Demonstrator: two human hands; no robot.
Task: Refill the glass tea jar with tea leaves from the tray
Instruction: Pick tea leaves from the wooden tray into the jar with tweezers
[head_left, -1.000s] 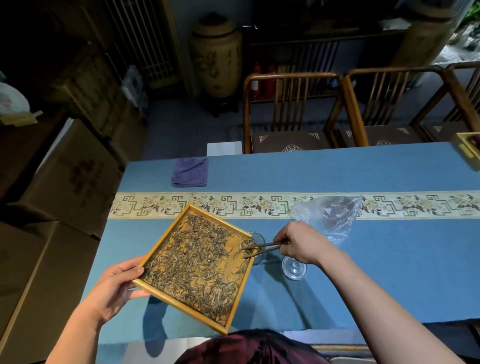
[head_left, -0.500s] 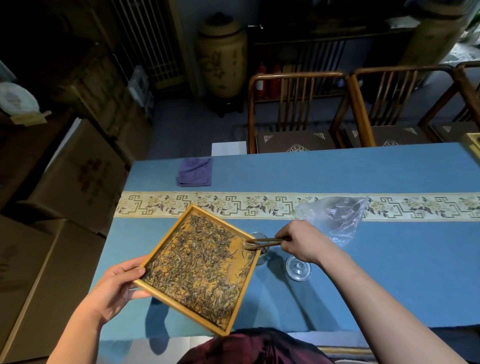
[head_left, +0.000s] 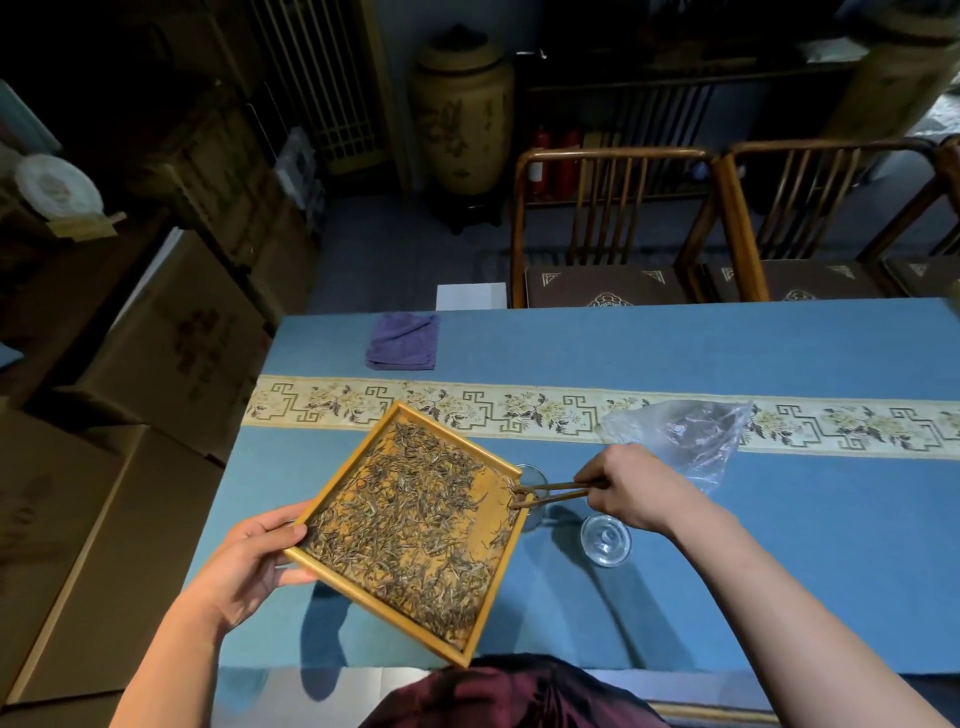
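At the blue-clothed desk (head_left: 727, 353), my left hand (head_left: 249, 561) grips the near-left edge of the wooden tray (head_left: 332, 577), thumb over its rim, holding it tilted above the cloth. Tea leaves (head_left: 415, 519) are scattered across the tray's floor. My right hand (head_left: 631, 486) pinches a pair of wooden tongs (head_left: 556, 491), their tips at the tray's right corner. The glass jar (head_left: 535, 499) stands just beyond that corner, partly hidden by the tray. Its glass lid (head_left: 605, 538) lies on the cloth near my right wrist. A crumpled clear plastic bag (head_left: 691, 441) sits behind my right hand, and a folded purple cloth (head_left: 402, 342) lies towards the far edge.
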